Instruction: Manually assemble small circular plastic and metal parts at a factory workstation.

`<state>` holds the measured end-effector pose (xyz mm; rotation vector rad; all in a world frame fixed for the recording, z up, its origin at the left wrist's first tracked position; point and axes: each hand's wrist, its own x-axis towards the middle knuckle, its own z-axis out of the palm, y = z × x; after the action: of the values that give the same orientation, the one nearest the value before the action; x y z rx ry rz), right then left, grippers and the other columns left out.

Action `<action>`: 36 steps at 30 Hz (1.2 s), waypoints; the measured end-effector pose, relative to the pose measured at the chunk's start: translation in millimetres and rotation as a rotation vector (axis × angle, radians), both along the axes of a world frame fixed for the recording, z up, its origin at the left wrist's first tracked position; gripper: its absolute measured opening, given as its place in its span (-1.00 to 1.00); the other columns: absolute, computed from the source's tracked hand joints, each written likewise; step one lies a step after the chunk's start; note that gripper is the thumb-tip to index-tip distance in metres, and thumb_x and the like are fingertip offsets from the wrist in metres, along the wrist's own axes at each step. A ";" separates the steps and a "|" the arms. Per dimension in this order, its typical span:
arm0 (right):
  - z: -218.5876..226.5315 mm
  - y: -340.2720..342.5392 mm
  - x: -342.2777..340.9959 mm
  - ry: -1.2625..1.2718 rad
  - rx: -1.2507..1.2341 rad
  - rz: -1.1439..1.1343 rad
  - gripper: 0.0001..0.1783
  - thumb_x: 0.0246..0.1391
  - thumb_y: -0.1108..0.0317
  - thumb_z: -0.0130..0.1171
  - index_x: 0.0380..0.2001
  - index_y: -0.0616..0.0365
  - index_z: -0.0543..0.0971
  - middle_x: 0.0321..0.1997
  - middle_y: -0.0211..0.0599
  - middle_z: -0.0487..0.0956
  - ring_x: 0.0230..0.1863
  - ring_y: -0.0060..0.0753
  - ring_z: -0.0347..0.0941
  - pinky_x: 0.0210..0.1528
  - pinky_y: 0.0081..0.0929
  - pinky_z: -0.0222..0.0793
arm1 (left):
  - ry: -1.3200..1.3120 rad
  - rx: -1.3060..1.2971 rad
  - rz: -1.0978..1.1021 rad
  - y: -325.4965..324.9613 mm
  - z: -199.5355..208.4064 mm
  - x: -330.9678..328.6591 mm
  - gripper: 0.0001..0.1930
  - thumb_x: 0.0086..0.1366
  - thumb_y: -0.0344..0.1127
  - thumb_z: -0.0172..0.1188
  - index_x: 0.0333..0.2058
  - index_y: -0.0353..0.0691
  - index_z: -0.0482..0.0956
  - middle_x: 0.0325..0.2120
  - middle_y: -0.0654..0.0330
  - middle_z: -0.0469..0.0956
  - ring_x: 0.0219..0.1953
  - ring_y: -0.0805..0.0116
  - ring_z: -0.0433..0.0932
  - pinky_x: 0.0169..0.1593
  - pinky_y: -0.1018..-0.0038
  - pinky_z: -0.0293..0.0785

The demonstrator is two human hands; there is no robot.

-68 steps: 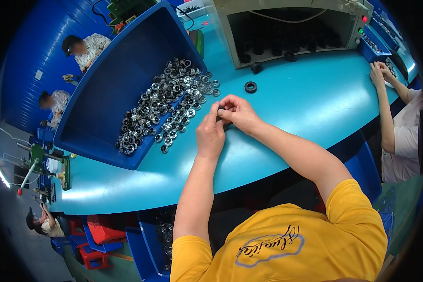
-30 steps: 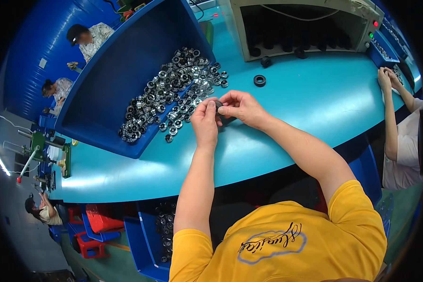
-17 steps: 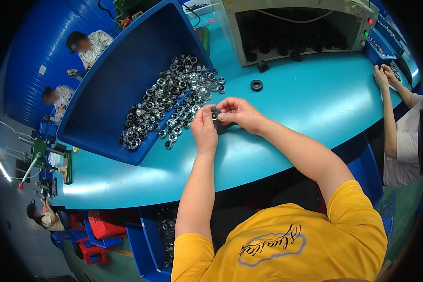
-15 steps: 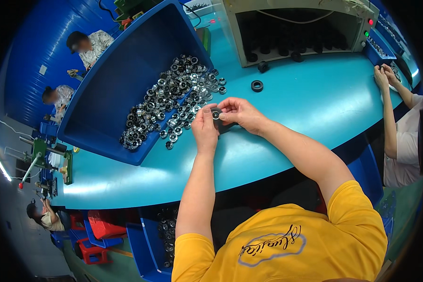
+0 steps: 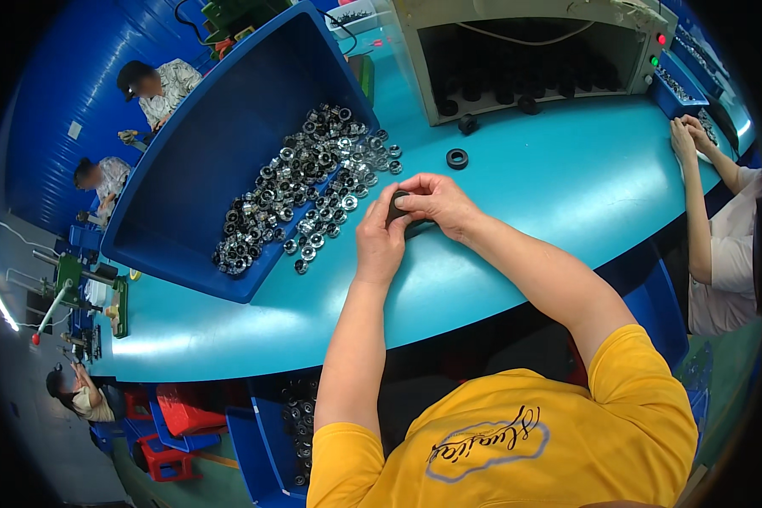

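Note:
Close together over the front middle of the table, my left hand [image 5: 379, 240] and my right hand [image 5: 440, 207] grip one thick black ring [image 5: 399, 205] between them. The fingers of both are closed around it, and the right thumb presses on its side. Much of the ring is hidden by my fingers. Just left of my hands lies a heap of small metal-and-black round parts [image 5: 309, 169], spilling from a tipped blue bin [image 5: 203, 161] onto the table. A loose black ring [image 5: 457, 158] lies flat beyond my right hand.
On the turquoise table [image 5: 559, 195] stands a pale machine housing [image 5: 415, 59] with dark rings inside. Another black ring [image 5: 468, 124] rests before its opening. A co-worker's hands [image 5: 687, 135] are at the far right. Below the table edge sits a blue crate [image 5: 267, 440] of parts.
The black ring has turned in my hands, so its silver-rimmed centre no longer shows. My left hand has shifted slightly right and wraps further around it.

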<state>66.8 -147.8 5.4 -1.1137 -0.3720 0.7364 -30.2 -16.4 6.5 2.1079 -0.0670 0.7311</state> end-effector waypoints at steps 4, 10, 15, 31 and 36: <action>14.1 -8.4 3.4 0.143 0.117 0.117 -0.64 0.15 0.32 0.36 -0.03 0.23 0.56 -0.09 -0.25 0.61 -0.10 -0.45 0.59 -0.04 -0.45 0.58 | 0.232 -0.511 -0.096 2.7 8.9 -1.3 -0.46 0.20 -0.56 0.29 0.19 -0.20 0.47 -0.19 0.26 0.63 -0.24 0.55 0.57 -0.30 0.62 0.53; 10.6 -10.0 9.3 0.107 0.086 0.095 -0.65 0.26 0.21 0.26 -0.03 0.24 0.56 -0.11 -0.28 0.62 -0.14 -0.51 0.59 -0.03 -0.43 0.59 | 0.140 -0.604 -0.125 -0.2 11.2 -0.5 -0.57 0.18 -0.51 0.38 0.03 -0.22 0.52 -0.23 0.30 0.62 -0.26 0.57 0.57 -0.33 0.66 0.49; 10.8 -6.2 8.9 -0.158 -0.060 -0.021 -0.74 0.27 0.25 0.23 -0.13 0.22 0.61 -0.25 -0.38 0.63 -0.30 -0.57 0.55 -0.19 -0.48 0.57 | 0.103 -0.466 -0.026 2.0 7.5 -2.4 -0.60 0.12 -0.45 0.45 -0.07 -0.22 0.54 -0.24 0.29 0.59 -0.23 0.47 0.58 -0.27 0.55 0.49; 16.7 -17.4 26.0 -1.041 -0.470 -0.437 -0.87 0.08 0.38 0.26 -0.29 0.13 0.66 -0.33 -0.26 0.60 -0.41 -0.29 0.54 -0.29 -0.36 0.46 | 0.543 0.560 0.748 135.0 12.3 -214.2 -0.41 0.13 -0.01 0.40 0.16 0.08 0.54 0.13 0.02 0.38 0.18 -0.02 0.28 0.24 0.02 0.16; 15.6 -15.1 18.5 -1.070 -0.479 -0.414 -0.86 0.07 0.38 0.27 -0.28 0.15 0.65 -0.33 -0.26 0.60 -0.41 -0.31 0.52 -0.27 -0.36 0.46 | 0.415 0.423 0.716 135.4 5.9 -222.0 -0.32 0.12 0.05 0.39 0.22 0.06 0.48 0.09 0.06 0.44 0.17 0.02 0.32 0.25 0.07 0.17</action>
<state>85.3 -162.9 21.1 -1.9270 -0.8482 -0.2237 -252.2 119.1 12.4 2.6724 0.8654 0.6984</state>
